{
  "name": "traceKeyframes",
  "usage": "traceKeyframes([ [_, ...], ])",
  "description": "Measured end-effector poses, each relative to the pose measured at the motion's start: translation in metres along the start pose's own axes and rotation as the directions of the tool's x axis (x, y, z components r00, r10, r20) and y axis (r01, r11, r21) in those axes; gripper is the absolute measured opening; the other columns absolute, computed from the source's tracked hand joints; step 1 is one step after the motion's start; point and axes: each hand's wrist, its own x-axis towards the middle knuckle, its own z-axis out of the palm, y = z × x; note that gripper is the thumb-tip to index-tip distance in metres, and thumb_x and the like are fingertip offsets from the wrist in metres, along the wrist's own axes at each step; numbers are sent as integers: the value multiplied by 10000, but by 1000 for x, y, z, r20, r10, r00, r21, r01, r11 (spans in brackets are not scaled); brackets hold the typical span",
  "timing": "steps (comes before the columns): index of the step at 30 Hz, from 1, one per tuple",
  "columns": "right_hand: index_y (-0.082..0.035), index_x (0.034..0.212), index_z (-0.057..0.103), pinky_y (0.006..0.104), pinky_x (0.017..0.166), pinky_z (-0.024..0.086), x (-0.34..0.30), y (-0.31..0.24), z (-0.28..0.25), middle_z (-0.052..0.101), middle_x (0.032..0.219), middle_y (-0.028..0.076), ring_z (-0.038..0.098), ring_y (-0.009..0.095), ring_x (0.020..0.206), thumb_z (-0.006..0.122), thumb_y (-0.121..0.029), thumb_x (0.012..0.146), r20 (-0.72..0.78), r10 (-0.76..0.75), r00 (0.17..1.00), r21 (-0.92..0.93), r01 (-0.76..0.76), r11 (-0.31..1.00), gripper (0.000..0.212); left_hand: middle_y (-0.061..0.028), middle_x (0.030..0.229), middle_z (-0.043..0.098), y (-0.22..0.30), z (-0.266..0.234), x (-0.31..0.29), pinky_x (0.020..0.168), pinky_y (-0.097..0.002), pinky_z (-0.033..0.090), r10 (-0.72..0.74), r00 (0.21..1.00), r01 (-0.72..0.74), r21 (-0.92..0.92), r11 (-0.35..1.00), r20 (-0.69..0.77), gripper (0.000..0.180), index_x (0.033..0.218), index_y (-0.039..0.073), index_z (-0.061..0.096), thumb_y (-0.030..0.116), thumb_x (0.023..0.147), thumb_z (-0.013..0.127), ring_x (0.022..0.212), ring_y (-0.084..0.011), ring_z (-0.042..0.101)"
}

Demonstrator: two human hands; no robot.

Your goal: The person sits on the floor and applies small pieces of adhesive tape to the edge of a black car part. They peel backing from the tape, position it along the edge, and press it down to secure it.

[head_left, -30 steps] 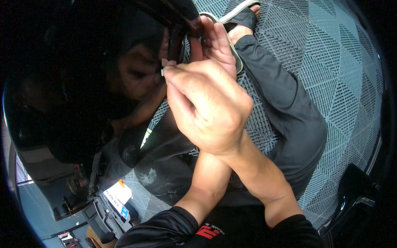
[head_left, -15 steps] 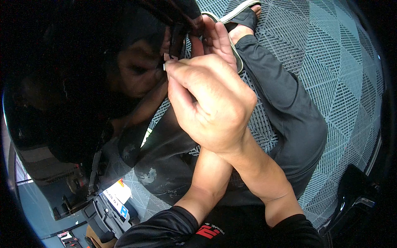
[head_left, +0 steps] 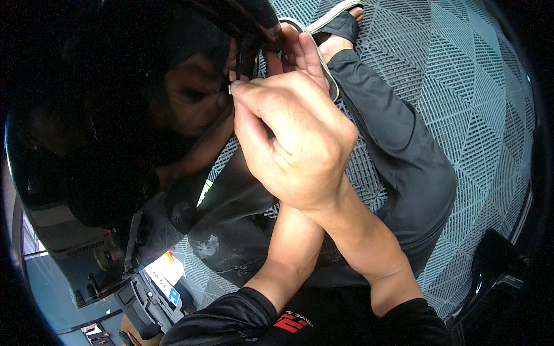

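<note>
My right hand [head_left: 297, 141] is closed in a pinch against a glossy black curved panel [head_left: 115, 127], which looks like car bodywork. A tiny white tip [head_left: 230, 90] pokes out between its thumb and forefinger; the kind of thing is too small to tell. Beyond it, my left hand [head_left: 307, 55] reaches past the panel's edge, its wrist crossed under my right one. The left fingers are stretched upward and apart, while its lower part is hidden behind the right hand. Between the panel edge and the left fingers shows a reddish patch [head_left: 273, 64] that I cannot make out.
My legs in dark trousers [head_left: 398, 138] are folded around the work, a sandalled foot [head_left: 340, 32] at the top. Grey slatted tiles [head_left: 461, 115] cover the floor. At lower left lie a dark case [head_left: 151, 303] and a white sheet [head_left: 167, 271]. A black object [head_left: 496, 277] stands at right.
My right hand shifts very slightly at the panel, its pinch kept. The left hand stays almost where it was.
</note>
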Motion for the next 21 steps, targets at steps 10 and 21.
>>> traceKeyframes([
  [10,12,874,750,351,847,593,8,0,-4,722,786,130,735,255,736,787,91,721,38,-9,999,-24,10,1000,176,-75,1103,584,0,1,0,844,-302,390,-2,1000,2,12,1000,1,380,1357,-34,516,133,1023,591,970,-162,518],
  [21,29,892,755,307,699,594,11,1,-4,737,812,131,743,234,734,785,96,735,44,11,999,6,-12,1000,174,-61,1076,576,-2,0,-1,797,-287,391,4,1000,-4,22,1000,2,389,1362,-32,510,146,1026,590,923,-146,516],
])
